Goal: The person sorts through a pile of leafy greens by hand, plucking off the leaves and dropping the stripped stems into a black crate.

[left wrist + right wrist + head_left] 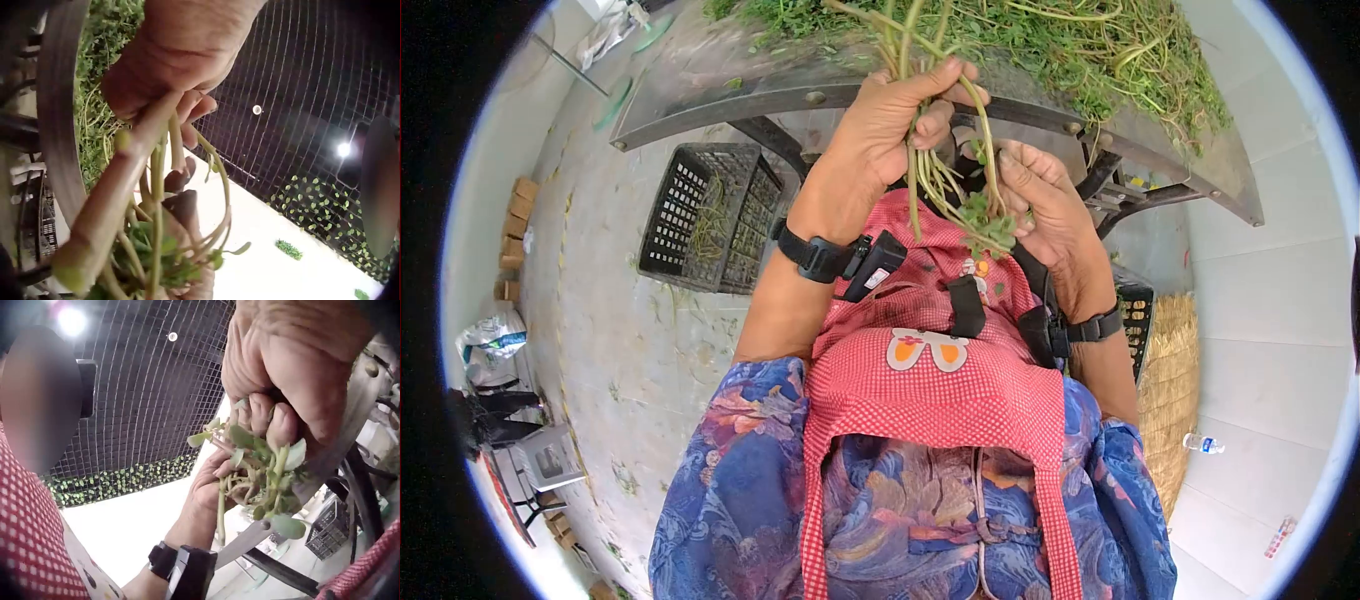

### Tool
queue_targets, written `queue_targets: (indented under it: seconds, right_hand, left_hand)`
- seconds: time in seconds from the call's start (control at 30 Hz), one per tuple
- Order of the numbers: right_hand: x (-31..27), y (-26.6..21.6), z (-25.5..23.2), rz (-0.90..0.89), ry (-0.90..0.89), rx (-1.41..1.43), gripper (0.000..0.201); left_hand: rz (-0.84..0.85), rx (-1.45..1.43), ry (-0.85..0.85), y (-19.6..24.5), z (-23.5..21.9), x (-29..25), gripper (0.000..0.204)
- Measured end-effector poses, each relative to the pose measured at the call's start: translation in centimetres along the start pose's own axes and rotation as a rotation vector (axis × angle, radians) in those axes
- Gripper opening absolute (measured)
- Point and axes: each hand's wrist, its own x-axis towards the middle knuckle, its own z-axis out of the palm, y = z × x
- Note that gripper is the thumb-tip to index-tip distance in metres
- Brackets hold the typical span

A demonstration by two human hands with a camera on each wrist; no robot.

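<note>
Closest in, a red checked apron (930, 400) over a blue flowered top (735, 490), and just beyond it, both hands busy on one bunch! The right hand (1045, 200) is on the right, fingers bent, pinching the leafy tips (990, 230) at the bunch's lower end. The left hand (905, 115), slightly farther off, has its fingers curled tight round the green stems (914, 190), thick ends poking out on the far side. So the bunch sits between the two hands, up in the air at the near edge of the surface (730, 102). And there, on that surface, a great heap of greens (1090, 45) sprawls across the far side, spilling right. Down on the floor, left, a black crate (668, 235) with some loose stems (710, 215) inside; farther left, cardboard boxes (519, 205) stacked by the wall!
</note>
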Motion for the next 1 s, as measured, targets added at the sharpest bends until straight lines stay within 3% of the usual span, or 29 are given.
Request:
queue_targets:
  seconds: [0.07, 0.2, 0.3, 0.37, 0.47, 0.53, 0.6, 0.67, 0.77, 0.87, 1.0]
  right_hand:
    - [0.4, 0.2, 0.3, 0.007, -0.056, 0.080, 0.018]
    - [1.0, 0.6, 0.4, 0.033, -0.113, 0.198, 0.019]
    - [1.5, 0.8, 0.6, -0.051, -0.071, 0.057, 0.019]
    - [2.2, 0.2, 1.1, -0.215, 0.187, -0.439, 0.020]
    - [3.5, 1.0, 0.2, -0.217, 0.243, -0.444, 0.020]
    - [3.9, 1.1, 0.2, -0.155, 0.208, -0.343, 0.018]
    - [4.0, 1.9, -1.1, -0.090, 0.059, -0.066, 0.016]
    - [4.4, 1.6, -1.8, -0.077, 0.000, -0.011, 0.016]
    - [6.1, 0.6, -1.1, -0.044, -0.104, 0.236, 0.017]
    - [8.9, -0.1, 0.3, 0.006, -0.081, 0.179, 0.015]
    - [12.8, -0.4, 1.7, 0.145, -0.086, -0.188, 0.022]
  left_hand:
    - [-0.088, -0.011, -0.046, -0.1, 0.1, -0.1, 0.021]
    - [-0.062, 0.005, -0.030, -0.4, 0.1, -0.3, 0.024]
    - [0.024, 0.086, 0.052, 0.2, -0.2, -0.4, 0.022]
    - [0.110, 0.160, 0.112, 0.5, -0.9, -0.3, 0.020]
    - [0.122, 0.186, 0.198, 0.3, -1.8, -0.2, 0.020]
    - [0.136, 0.136, 0.217, 0.8, -2.8, 0.1, 0.020]
    - [0.144, 0.088, 0.229, 1.9, -4.3, 0.5, 0.019]
    - [0.295, 0.048, 0.227, 3.7, -6.5, 1.1, 0.019]
    - [0.291, 0.086, 0.247, 4.9, -7.2, 1.1, 0.020]
    - [0.290, 0.048, 0.274, 5.4, -8.5, 1.7, 0.021]
    - [0.316, 0.017, 0.340, 6.0, -9.9, 2.3, 0.021]
